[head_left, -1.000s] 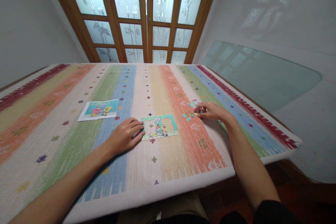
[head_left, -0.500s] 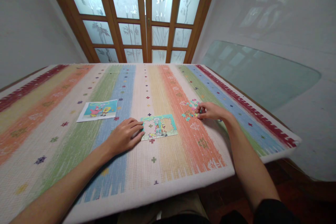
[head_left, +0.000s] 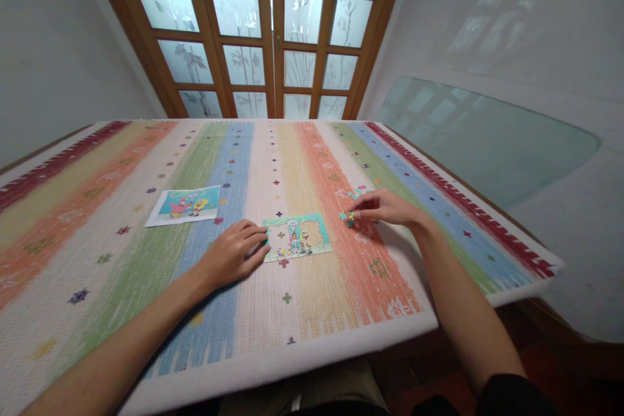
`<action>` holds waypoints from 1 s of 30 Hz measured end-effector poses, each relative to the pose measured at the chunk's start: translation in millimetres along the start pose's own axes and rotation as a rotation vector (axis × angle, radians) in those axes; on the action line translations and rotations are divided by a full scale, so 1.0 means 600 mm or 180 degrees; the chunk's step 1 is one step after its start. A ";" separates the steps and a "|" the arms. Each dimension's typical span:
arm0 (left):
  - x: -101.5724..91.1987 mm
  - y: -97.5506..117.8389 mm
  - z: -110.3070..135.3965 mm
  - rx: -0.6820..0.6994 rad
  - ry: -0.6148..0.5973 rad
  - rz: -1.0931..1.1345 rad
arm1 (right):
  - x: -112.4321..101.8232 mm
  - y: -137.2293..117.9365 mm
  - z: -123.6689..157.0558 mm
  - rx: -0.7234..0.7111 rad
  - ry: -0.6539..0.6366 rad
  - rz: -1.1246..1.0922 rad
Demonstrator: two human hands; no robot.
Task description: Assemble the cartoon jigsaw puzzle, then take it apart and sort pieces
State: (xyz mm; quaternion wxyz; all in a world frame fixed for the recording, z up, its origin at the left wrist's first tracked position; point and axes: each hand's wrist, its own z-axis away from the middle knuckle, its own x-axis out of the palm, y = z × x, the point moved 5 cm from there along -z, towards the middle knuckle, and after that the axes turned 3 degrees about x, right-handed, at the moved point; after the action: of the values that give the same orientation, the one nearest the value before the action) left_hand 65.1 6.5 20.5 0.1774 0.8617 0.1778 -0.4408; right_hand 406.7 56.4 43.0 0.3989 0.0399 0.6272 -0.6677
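Observation:
A partly assembled jigsaw puzzle (head_left: 296,244) lies flat on the table, with cartoon figures in its middle and gaps on both sides of them. My left hand (head_left: 237,252) holds the puzzle's left edge, thumb and fingers curved against it. To the right of the puzzle, my right hand (head_left: 385,208) is closed in a pinch on a small puzzle piece (head_left: 351,215) among loose pieces. Its fingers partly hide this piece. More loose pieces (head_left: 357,192) in pink and teal show behind the hand, which covers part of the pile.
A printed reference picture (head_left: 188,203) with the cartoon figures lies to the left, beyond my left hand. A striped cloth (head_left: 312,299) covers the table. Wooden doors with frosted panes (head_left: 244,65) stand behind it, and a glass panel (head_left: 482,136) is at the right wall.
My right hand has shifted a little left and towards me over the loose pieces, covering more of them. My left hand stays at the puzzle's edge. The view has moved slightly.

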 end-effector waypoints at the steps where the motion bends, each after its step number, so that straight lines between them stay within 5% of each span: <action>1: 0.000 0.000 0.000 0.0004 0.0008 -0.0003 | 0.008 -0.006 -0.003 -0.0033 0.0003 -0.0094; 6: 0.001 -0.001 0.002 0.0019 -0.0004 -0.0024 | 0.063 -0.036 -0.025 -0.0202 -0.0038 -0.0313; 14: 0.002 -0.001 0.001 -0.0024 -0.0054 0.0023 | 0.142 -0.063 -0.055 -0.0597 0.0127 0.0257; 30: 0.002 0.000 0.001 0.0052 -0.0039 -0.0104 | 0.148 -0.066 -0.060 -0.0291 0.0596 0.0922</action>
State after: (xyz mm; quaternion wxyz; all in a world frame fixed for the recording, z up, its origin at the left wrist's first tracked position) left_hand 65.2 6.4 18.9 0.1642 0.8574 0.1871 -0.4504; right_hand 307.1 40.8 17.8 0.4322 0.1736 0.6791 -0.5674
